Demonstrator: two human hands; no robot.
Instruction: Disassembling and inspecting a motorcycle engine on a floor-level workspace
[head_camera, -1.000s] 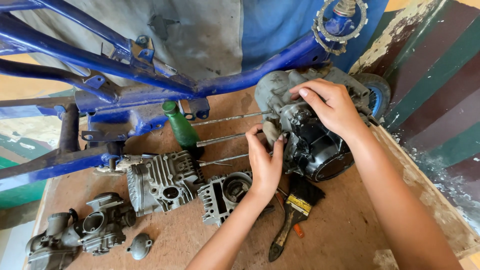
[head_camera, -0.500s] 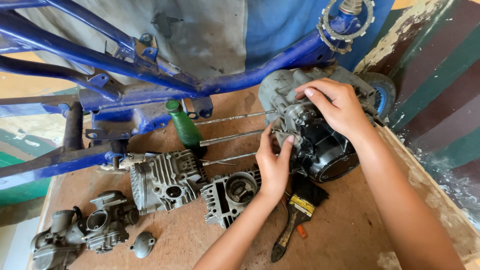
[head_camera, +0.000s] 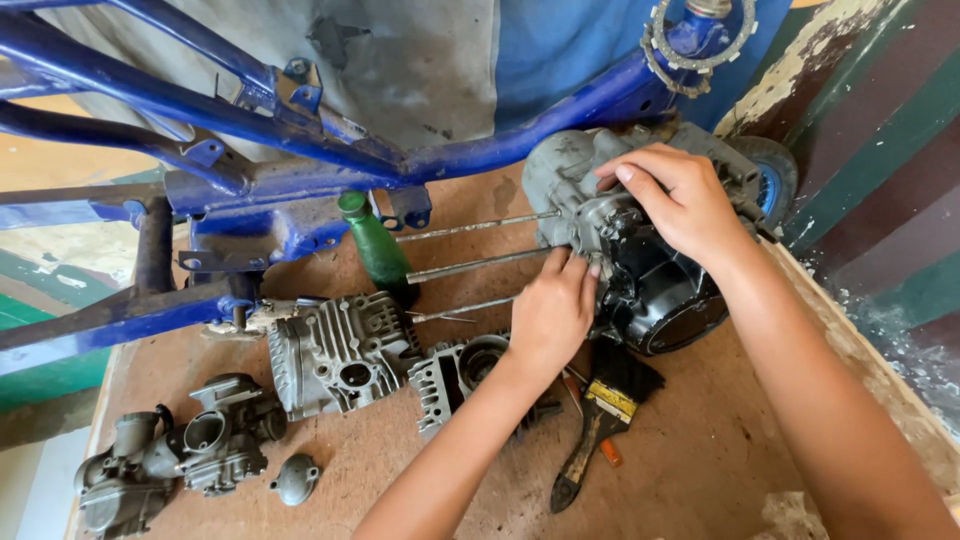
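Left hand fingers: the left hand (head_camera: 553, 312) reaches up from below, fingertips pressed against the engine case (head_camera: 640, 250) where the studs enter it; whether they pinch a small part cannot be told.
Right hand fingers: the right hand (head_camera: 678, 198) lies palm down over the top of the case, fingers curled and spread, gripping its upper edge.
Arms: both forearms bare, the right one running in from the lower right corner.
Engine case: grey cast metal with a glossy black round cover, lying on its side at the right of the wooden bench (head_camera: 380, 470).
Studs: three long thin steel rods (head_camera: 470, 265) project leftward.
Nearby: finned grey cylinder head (head_camera: 340, 350), green bottle (head_camera: 378, 245), worn paintbrush (head_camera: 600, 415), blue tubular frame (head_camera: 200, 110).
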